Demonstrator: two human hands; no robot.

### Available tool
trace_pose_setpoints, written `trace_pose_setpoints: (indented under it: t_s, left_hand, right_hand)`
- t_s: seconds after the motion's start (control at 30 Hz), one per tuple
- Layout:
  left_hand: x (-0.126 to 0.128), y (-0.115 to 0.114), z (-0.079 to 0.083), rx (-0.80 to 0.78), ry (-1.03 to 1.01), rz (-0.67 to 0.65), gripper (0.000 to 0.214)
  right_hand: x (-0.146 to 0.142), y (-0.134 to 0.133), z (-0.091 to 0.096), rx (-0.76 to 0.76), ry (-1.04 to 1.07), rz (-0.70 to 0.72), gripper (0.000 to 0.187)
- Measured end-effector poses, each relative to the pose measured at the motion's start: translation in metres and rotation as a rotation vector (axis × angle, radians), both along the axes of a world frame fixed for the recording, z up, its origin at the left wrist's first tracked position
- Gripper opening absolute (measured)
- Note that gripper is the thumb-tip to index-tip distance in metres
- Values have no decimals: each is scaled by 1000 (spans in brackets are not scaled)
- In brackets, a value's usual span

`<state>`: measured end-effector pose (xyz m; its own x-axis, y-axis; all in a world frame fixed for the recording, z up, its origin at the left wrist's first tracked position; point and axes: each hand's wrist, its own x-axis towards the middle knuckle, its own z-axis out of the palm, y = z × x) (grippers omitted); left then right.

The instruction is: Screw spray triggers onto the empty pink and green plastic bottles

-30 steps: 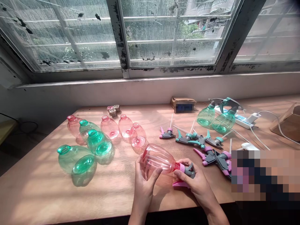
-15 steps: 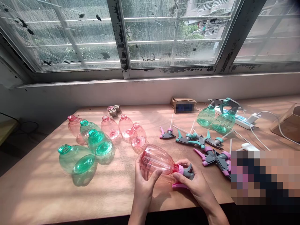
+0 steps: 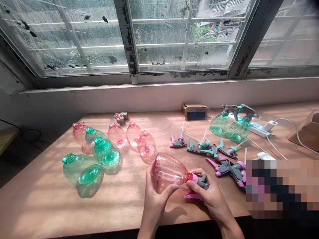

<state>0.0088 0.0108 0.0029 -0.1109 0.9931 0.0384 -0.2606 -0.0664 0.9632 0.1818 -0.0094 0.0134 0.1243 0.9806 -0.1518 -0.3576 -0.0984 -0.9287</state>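
A clear pink bottle (image 3: 169,170) lies sideways in my hands just above the wooden table (image 3: 124,205), its base pointing up and left. My left hand (image 3: 156,196) is wrapped round the bottle's body from below. My right hand (image 3: 208,196) is closed on the grey and pink trigger sprayer head (image 3: 199,182) seated at the bottle's neck. Both hands are near the table's front edge.
Several empty pink bottles (image 3: 133,134) and green bottles (image 3: 82,169) lie at left. Loose sprayer heads (image 3: 214,151) lie right of centre. Two green bottles with sprayers (image 3: 230,126) stand by a power strip (image 3: 256,126) and cables. A small box (image 3: 195,111) sits by the wall.
The pink bottle has turned a little in my hands and its base has swung slightly. Both hands keep their grip in nearly the same place.
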Motion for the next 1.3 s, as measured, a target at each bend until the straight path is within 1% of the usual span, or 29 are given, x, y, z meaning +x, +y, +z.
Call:
trace_pose_setpoints:
  t_s: [0.13,0.2,0.37,0.5,0.63,0.7,0.87,0.93,1.07,1.2,1.3]
  left_hand:
    - [1,-1,8,-34,-5,50,79]
    - [1,-1,8,-38,6,46,79]
    - [-1,2,-3,-5,25,-57,85]
    - [-2,3,-10,14,53,-27,91]
    - [-1,2,-6,-27,2,57,80]
    - [1,2,-3,-34,-13,76,78]
    - [1,2,-3,6,14,-24,83]
    - [1,1,-4,12,34,-51,84]
    - [0,-1,-2,-8,23,-2,89]
    - [0,0,2,-49,-7,53,80]
    - [-1,2,4,-34,1,18,77]
  right_hand:
    - [-1,0,0,19,-9,12,45]
    - [0,1,-1,13,-22,0,45]
    - [4,2,-5,-41,4,-77,48]
    - [1,1,-3,-21,-16,-54,48]
    - [-3,1,-1,25,-56,-3,45]
    - [-2,1,-1,25,-71,-4,43]
    - [2,2,-3,-35,2,-86,47]
    - [3,2,-3,-39,20,-88,48]
    - [0,1,-2,-11,-14,-29,46]
    - [-3,1,0,8,-49,4,46]
    - [-1,1,0,-10,-47,-10,45]
